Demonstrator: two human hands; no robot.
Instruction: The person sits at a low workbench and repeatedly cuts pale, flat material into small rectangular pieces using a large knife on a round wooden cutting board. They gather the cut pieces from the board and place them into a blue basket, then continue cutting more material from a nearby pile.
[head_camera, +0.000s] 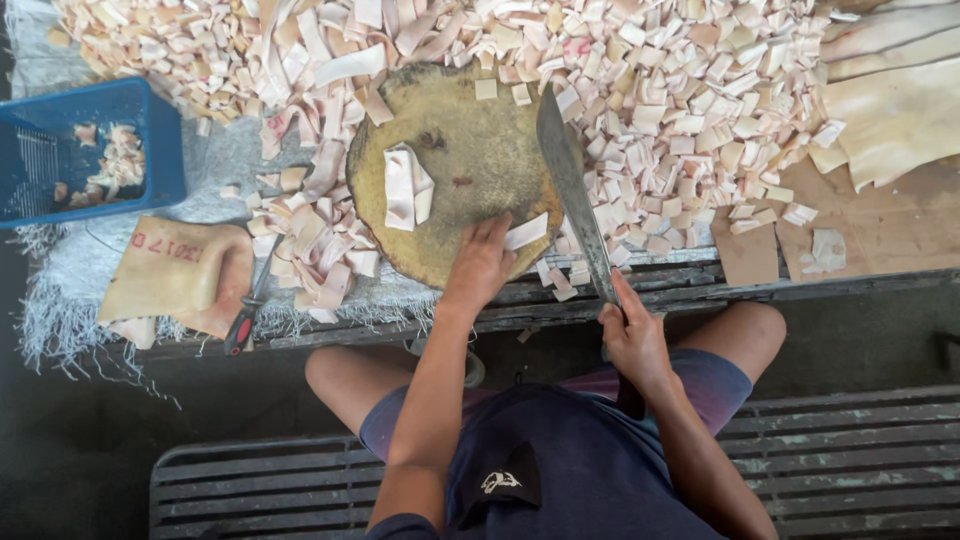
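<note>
My right hand (632, 338) grips the handle of a long cleaver (570, 190), whose blade lies along the right edge of a round wooden chopping block (470, 140). My left hand (482, 262) rests on the block's near edge, fingertips touching a pale strip (526, 231). A few stacked pale strips (408, 187) lie on the block's left part. Heaps of cut pale pieces (690, 100) surround the block.
A blue plastic basket (60, 150) with a few pieces stands at the left. A large slab (165, 270) and a red-handled knife (243, 315) lie at the bench's near left. Big uncut sheets (895, 115) and cardboard (870, 225) lie at the right.
</note>
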